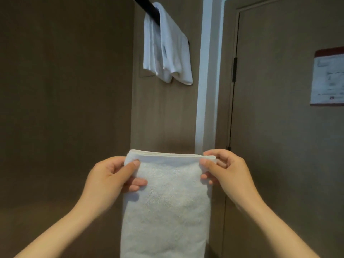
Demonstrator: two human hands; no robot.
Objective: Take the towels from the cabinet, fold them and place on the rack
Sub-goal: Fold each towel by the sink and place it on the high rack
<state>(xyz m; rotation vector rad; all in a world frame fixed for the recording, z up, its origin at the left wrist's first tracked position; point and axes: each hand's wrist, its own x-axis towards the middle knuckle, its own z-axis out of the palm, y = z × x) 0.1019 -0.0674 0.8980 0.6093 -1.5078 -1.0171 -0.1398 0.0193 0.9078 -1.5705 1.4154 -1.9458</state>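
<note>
The left hand and right hand each pinch a top corner of the folded towel, which hangs straight down between them. The rack sits well above the hands, with a hung towel draped over it. The lift looks like the risk — so light a pinch may let the layers slide apart, or the raised towel could drag the hung one off.

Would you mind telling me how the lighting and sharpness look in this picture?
Head view: dim, brownish light; the held towel is the brightest area, its texture sharp; the notice on the door is too blurred to read; wide-angle distortion slants the rack and door frame.
</note>
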